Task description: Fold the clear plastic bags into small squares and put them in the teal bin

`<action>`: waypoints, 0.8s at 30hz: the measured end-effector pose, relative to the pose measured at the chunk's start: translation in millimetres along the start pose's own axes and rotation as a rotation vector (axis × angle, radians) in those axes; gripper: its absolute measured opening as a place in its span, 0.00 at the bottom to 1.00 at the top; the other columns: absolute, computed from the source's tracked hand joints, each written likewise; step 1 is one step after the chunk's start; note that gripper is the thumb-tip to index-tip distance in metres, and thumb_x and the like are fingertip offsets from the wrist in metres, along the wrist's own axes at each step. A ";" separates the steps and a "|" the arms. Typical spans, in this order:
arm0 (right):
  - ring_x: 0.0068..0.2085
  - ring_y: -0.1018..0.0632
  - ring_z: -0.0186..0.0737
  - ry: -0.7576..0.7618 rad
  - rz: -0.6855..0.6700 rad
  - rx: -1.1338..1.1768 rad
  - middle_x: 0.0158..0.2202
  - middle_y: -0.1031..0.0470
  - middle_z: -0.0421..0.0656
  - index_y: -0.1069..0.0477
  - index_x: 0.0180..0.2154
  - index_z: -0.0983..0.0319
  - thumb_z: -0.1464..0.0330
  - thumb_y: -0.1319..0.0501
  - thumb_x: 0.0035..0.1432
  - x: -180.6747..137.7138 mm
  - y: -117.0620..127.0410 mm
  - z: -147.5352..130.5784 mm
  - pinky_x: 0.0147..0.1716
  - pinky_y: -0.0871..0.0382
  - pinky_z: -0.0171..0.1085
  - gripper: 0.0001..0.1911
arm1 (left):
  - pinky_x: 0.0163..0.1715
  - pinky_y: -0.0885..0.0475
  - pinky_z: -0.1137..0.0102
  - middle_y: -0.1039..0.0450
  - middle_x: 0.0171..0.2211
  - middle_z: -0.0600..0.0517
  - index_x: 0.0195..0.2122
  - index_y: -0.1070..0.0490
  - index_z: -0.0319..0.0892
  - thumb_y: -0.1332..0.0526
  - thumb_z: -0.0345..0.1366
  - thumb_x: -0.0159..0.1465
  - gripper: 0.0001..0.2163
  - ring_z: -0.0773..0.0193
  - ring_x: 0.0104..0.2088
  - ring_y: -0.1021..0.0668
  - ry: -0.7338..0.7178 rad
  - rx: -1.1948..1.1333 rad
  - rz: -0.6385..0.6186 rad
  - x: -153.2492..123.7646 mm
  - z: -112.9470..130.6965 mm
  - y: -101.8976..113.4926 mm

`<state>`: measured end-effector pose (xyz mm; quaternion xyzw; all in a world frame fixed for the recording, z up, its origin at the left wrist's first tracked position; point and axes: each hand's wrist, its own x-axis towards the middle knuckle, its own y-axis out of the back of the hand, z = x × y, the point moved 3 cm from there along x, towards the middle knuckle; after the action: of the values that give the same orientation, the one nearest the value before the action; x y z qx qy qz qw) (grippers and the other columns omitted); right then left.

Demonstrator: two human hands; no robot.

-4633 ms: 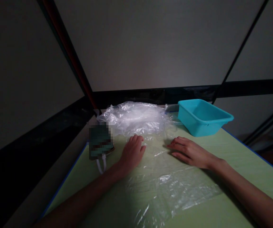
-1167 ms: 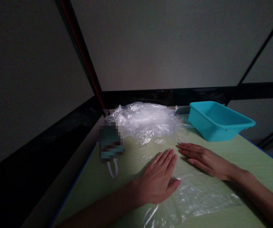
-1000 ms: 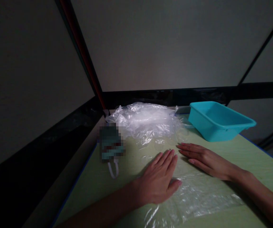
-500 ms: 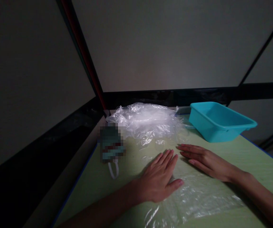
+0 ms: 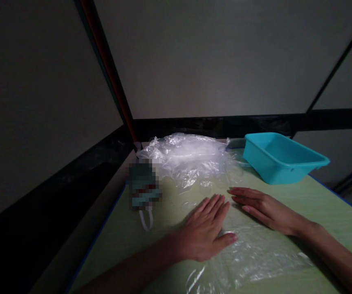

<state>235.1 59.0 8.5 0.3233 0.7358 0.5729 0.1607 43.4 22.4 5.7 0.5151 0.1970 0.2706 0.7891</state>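
Observation:
My left hand (image 5: 205, 230) lies palm down with its fingers stretched out and the thumb apart, along the left side of a clear plastic bag (image 5: 258, 255). The bag is thin and wrinkled, spread over the pale green table (image 5: 163, 249). To the right, my right hand (image 5: 264, 208) rests with straight fingers pointing left, just above the bag's upper part. Neither hand grips anything. Whether the right palm touches the plastic cannot be made out. Beyond the fingertips sits a heap of clear plastic bags (image 5: 191, 157).
A turquoise plastic basin (image 5: 286, 163) stands at the table's back right. At the left edge is a pixelated greenish item (image 5: 145, 185) with a white strap loop (image 5: 146, 220). Pale wall panels (image 5: 218, 61) with dark strips rise behind the table.

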 end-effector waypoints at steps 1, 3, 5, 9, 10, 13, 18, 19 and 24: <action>0.57 0.38 0.44 0.001 0.002 0.000 0.57 0.39 0.50 0.36 0.52 0.64 0.65 0.52 0.63 0.0 0.1 -0.3 0.55 0.42 0.47 0.19 | 0.59 0.62 0.62 0.69 0.63 0.42 0.62 0.63 0.33 0.63 0.50 0.66 0.30 0.60 0.62 0.62 0.001 -0.001 0.003 0.1 -0.1 -0.1; 0.57 0.38 0.44 0.001 0.004 -0.001 0.57 0.39 0.50 0.36 0.53 0.65 0.66 0.52 0.63 -0.2 0.4 -0.6 0.55 0.42 0.47 0.19 | 0.59 0.61 0.62 0.68 0.63 0.42 0.62 0.62 0.33 0.63 0.50 0.66 0.30 0.60 0.62 0.62 0.005 0.000 0.010 0.7 -0.6 -0.4; 0.57 0.38 0.45 -0.006 0.004 -0.001 0.57 0.38 0.51 0.36 0.53 0.65 0.65 0.52 0.63 -0.4 0.6 -0.4 0.54 0.42 0.47 0.19 | 0.59 0.62 0.61 0.67 0.63 0.42 0.62 0.62 0.33 0.63 0.51 0.66 0.30 0.59 0.62 0.62 -0.004 0.009 0.021 1.0 -0.9 -0.7; 0.57 0.37 0.45 -0.013 0.002 0.004 0.56 0.37 0.50 0.35 0.52 0.65 0.65 0.52 0.63 -0.2 0.3 0.6 0.54 0.41 0.47 0.19 | 0.59 0.64 0.60 0.67 0.63 0.43 0.62 0.62 0.35 0.62 0.51 0.65 0.30 0.58 0.62 0.63 -0.035 0.034 0.040 0.5 -0.4 -1.9; 0.57 0.37 0.45 -0.012 0.003 0.004 0.56 0.37 0.50 0.35 0.52 0.65 0.65 0.52 0.63 -0.1 0.2 0.7 0.54 0.42 0.47 0.19 | 0.59 0.64 0.60 0.67 0.63 0.43 0.62 0.62 0.35 0.62 0.52 0.65 0.30 0.58 0.62 0.63 -0.038 0.038 0.044 0.2 -0.2 -2.2; 0.57 0.38 0.44 -0.014 -0.006 0.000 0.56 0.38 0.50 0.35 0.52 0.65 0.65 0.53 0.63 -0.3 -0.1 0.7 0.55 0.42 0.46 0.19 | 0.59 0.64 0.60 0.67 0.63 0.43 0.62 0.61 0.35 0.61 0.53 0.65 0.31 0.56 0.62 0.62 -0.046 0.053 0.053 -0.1 0.2 -2.6; 0.56 0.37 0.45 -0.035 0.002 0.014 0.56 0.37 0.50 0.35 0.51 0.65 0.65 0.52 0.63 -0.6 0.4 -0.3 0.54 0.41 0.46 0.19 | 0.59 0.63 0.59 0.67 0.63 0.43 0.62 0.61 0.36 0.61 0.53 0.65 0.31 0.55 0.62 0.61 -0.054 0.079 0.067 0.0 0.1 -3.3; 0.56 0.37 0.45 -0.035 0.005 0.020 0.56 0.37 0.50 0.34 0.51 0.65 0.65 0.52 0.63 -0.5 0.5 -0.6 0.54 0.41 0.46 0.19 | 0.59 0.62 0.59 0.66 0.63 0.43 0.62 0.61 0.36 0.62 0.53 0.65 0.31 0.55 0.62 0.61 -0.054 0.086 0.070 0.0 0.1 -3.4; 0.56 0.36 0.45 -0.037 0.034 0.056 0.55 0.36 0.49 0.34 0.51 0.63 0.64 0.51 0.62 -0.7 0.8 -0.1 0.54 0.40 0.46 0.18 | 0.59 0.61 0.59 0.65 0.63 0.43 0.62 0.59 0.36 0.62 0.53 0.65 0.31 0.55 0.62 0.60 -0.052 0.122 0.083 -0.3 0.5 -3.0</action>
<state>235.8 58.6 9.2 0.3505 0.7430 0.5486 0.1553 44.2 20.8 3.2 0.5767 0.1711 0.2771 0.7493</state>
